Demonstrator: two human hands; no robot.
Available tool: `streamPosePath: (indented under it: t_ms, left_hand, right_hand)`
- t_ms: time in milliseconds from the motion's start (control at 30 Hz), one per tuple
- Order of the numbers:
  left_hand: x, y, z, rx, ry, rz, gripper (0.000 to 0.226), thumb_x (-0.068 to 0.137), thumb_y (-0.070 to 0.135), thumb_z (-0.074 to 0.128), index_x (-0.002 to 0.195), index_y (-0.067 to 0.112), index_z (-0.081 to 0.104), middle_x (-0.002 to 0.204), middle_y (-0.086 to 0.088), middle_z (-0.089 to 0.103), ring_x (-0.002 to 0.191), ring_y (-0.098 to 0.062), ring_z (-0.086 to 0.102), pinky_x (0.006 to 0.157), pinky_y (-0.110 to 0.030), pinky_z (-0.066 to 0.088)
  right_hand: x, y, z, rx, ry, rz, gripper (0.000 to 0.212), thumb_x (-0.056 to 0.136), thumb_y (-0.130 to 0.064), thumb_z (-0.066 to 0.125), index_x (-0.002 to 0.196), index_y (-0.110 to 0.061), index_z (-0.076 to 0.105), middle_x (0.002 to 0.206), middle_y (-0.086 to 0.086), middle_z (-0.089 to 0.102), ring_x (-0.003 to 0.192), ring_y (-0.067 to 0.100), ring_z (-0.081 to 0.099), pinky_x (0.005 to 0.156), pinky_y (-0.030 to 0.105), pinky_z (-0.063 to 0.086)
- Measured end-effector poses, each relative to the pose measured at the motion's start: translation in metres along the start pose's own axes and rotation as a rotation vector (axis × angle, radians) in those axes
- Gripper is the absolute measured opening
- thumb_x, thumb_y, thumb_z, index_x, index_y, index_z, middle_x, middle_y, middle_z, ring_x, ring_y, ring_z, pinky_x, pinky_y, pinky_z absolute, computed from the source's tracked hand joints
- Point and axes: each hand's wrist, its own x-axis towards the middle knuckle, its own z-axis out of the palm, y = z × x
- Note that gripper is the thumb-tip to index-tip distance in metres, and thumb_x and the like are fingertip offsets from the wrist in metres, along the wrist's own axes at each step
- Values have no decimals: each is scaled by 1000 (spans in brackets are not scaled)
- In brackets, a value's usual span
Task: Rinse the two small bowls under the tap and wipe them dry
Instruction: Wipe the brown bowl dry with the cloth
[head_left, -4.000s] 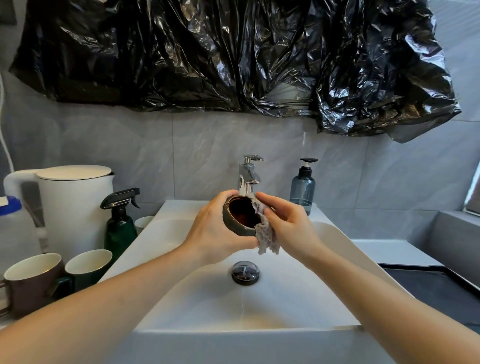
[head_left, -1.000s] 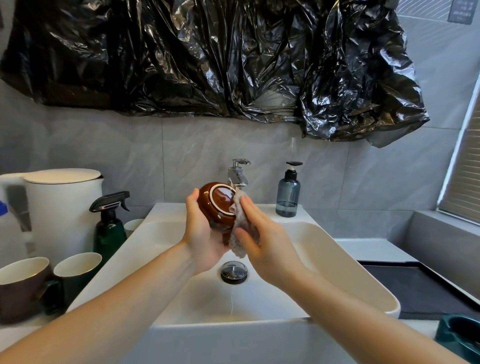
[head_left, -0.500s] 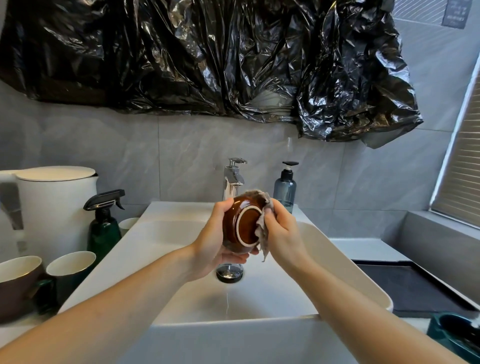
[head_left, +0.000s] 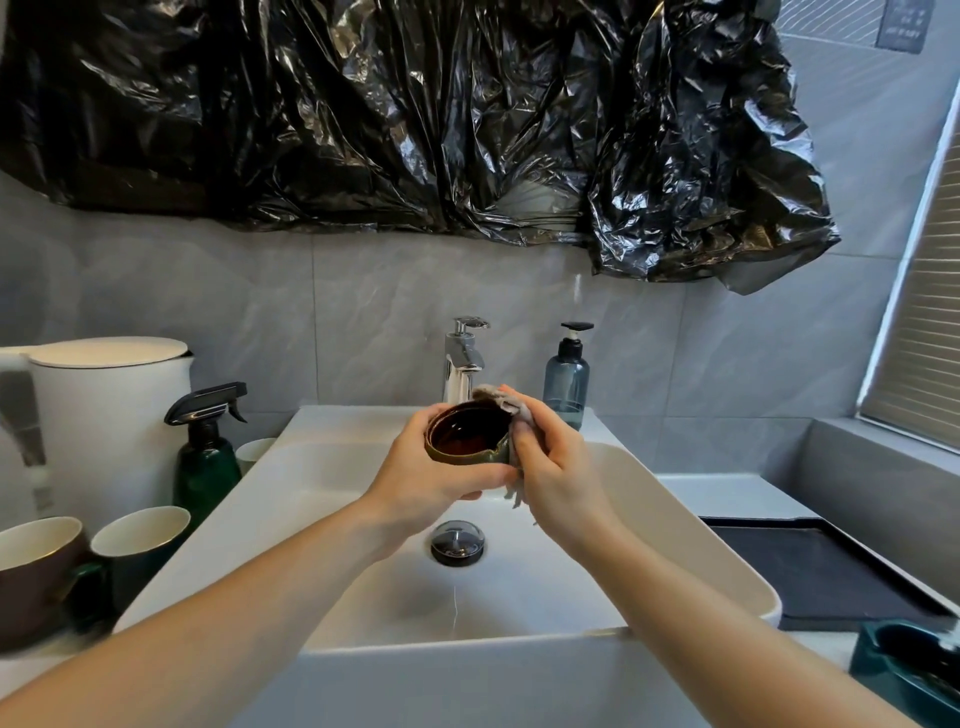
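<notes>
A small brown bowl (head_left: 467, 432) with an olive rim is held over the white sink (head_left: 322, 467), its mouth turned up and toward me. My left hand (head_left: 426, 478) cups it from below and the left. My right hand (head_left: 550, 457) presses a grey cloth (head_left: 501, 402) against the bowl's right rim and side. The chrome tap (head_left: 462, 358) stands just behind; no water runs from it. A second small bowl is not clearly in view.
Left of the sink stand a white kettle (head_left: 104, 410), a green spray bottle (head_left: 205, 457), a brown mug (head_left: 36, 571) and a green mug (head_left: 135, 545). A blue soap dispenser (head_left: 566, 374) sits behind the basin. A dark mat (head_left: 810, 566) and teal dish (head_left: 904, 665) lie right.
The bowl was base-out a second ago; it has been turned so its mouth faces up toward me. The cloth has shifted from the base to the right rim.
</notes>
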Motion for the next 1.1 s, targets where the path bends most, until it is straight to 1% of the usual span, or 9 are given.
streamPosePath:
  t_ms: [133, 267, 367, 467, 667, 767, 900, 1000, 1100]
  left_hand:
    - [3, -6, -4, 92, 26, 109, 97, 51, 14, 104, 132, 32, 54, 118, 11, 73, 110, -5, 69, 91, -27, 59]
    - [4, -11, -2, 254, 43, 210, 109, 44, 29, 102, 139, 38, 47, 124, 16, 68, 117, -4, 65, 100, -32, 57]
    - [3, -13, 0, 307, 68, 260, 105, 46, 23, 98, 136, 40, 48, 124, 17, 68, 116, -5, 66, 100, -37, 57]
    - [2, -14, -1, 346, 83, 311, 99, 50, 20, 97, 134, 42, 49, 127, 19, 67, 116, -1, 65, 100, -33, 56]
    - [1, -12, -3, 510, 76, 406, 101, 57, 33, 87, 148, 29, 43, 140, 12, 57, 122, -5, 58, 102, -20, 46]
    - [1, -12, -4, 551, 66, 434, 101, 56, 33, 84, 149, 27, 43, 140, 11, 55, 123, -7, 57, 101, -21, 46]
    - [4, -13, -12, 581, 97, 436, 106, 53, 31, 89, 148, 28, 43, 138, 11, 54, 119, -11, 57, 98, -25, 47]
    - [5, -12, -15, 596, 125, 448, 107, 53, 35, 91, 148, 29, 42, 139, 11, 52, 119, -12, 57, 99, -31, 49]
    - [6, -12, -12, 602, 151, 448, 108, 55, 33, 94, 148, 30, 41, 139, 11, 52, 120, -12, 57, 96, -27, 47]
  right_hand:
    - [3, 4, -3, 49, 2, 71, 35, 110, -11, 44, 132, -25, 68, 117, -4, 76, 109, 14, 71, 90, 30, 60]
    - [0, 3, -3, -29, 0, 30, 33, 110, -12, 47, 129, -27, 69, 121, -13, 74, 118, 1, 66, 101, 22, 53]
    - [-4, -2, 5, -238, -32, -122, 37, 106, -10, 51, 125, -37, 67, 127, -21, 68, 119, -9, 60, 101, 12, 46]
    - [-3, 1, 12, -444, -87, -233, 37, 103, -12, 52, 131, -29, 68, 134, -12, 68, 124, 6, 60, 105, 20, 46]
    - [-8, 0, 16, -594, -233, -207, 30, 104, -20, 50, 124, -31, 68, 116, -6, 68, 104, 19, 59, 89, 38, 52]
    - [-10, -1, 13, -576, -268, -226, 24, 101, -23, 48, 114, -31, 66, 106, -7, 68, 95, 21, 58, 81, 42, 51]
    - [-13, -1, 7, -540, -331, -122, 24, 100, -32, 45, 102, -25, 68, 80, -6, 69, 75, 20, 60, 71, 42, 52]
    - [-14, -2, 9, -560, -308, -124, 27, 98, -35, 44, 97, -22, 67, 75, -4, 69, 72, 23, 62, 72, 43, 53]
    - [-12, -3, 11, -708, -265, -188, 19, 99, -24, 49, 98, -24, 69, 85, -7, 70, 81, 21, 58, 81, 41, 46]
